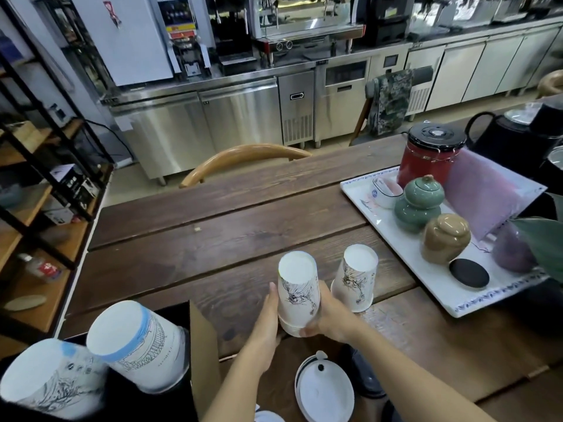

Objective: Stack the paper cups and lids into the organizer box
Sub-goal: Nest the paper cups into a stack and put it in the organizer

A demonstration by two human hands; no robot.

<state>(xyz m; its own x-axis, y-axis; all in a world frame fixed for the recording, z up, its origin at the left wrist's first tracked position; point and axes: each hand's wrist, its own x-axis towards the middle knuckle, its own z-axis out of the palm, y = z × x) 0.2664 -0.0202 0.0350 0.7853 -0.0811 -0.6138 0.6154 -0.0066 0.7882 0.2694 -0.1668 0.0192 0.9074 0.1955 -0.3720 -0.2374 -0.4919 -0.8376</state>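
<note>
Both my hands are on one upside-down stack of paper cups (298, 296) standing on the tabletop (213, 239). My left hand (268, 327) lies flat against its left side, fingers extended, not curled. My right hand (330, 318) wraps the right side low down, its grip clamped on the stack near the rim, thumb tip at the base. Just right of my right hand, a second inverted cup (355, 277) stands alone, apart from the held stack. Toward me, below my wrists, white lids (324, 391) lie piled on the tabletop. Left of my left forearm sits the organizer box (202, 354), cardboard wall upright, holding two inverted cup stacks (137, 345), tilted.
</note>
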